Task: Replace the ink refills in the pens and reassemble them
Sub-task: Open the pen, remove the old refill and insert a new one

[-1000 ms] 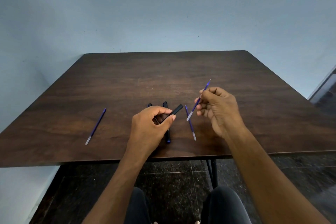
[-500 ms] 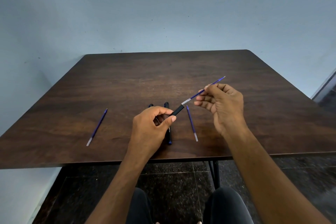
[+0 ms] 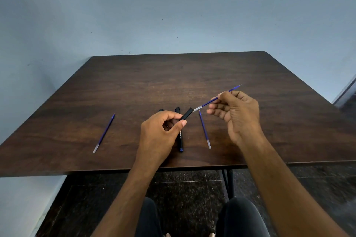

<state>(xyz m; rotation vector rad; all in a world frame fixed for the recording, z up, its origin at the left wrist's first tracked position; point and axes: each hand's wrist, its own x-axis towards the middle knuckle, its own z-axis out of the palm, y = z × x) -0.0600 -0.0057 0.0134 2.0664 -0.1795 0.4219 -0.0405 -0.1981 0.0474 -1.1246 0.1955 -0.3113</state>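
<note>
Above the counter's (image 3: pixel 192 75) near edge, my left hand (image 3: pixel 159 132) grips a black pen barrel (image 3: pixel 186 114); my right hand (image 3: pixel 237 113) pinches a blue refill (image 3: pixel 206 104) at its mouth. Misaligned, I think it could bend or slip.

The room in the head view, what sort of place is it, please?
Probably a plain indoor room at home or in an office; I cannot tell which. It shows a dark wooden table against a bare pale blue wall, and a dark speckled tiled floor.
</note>
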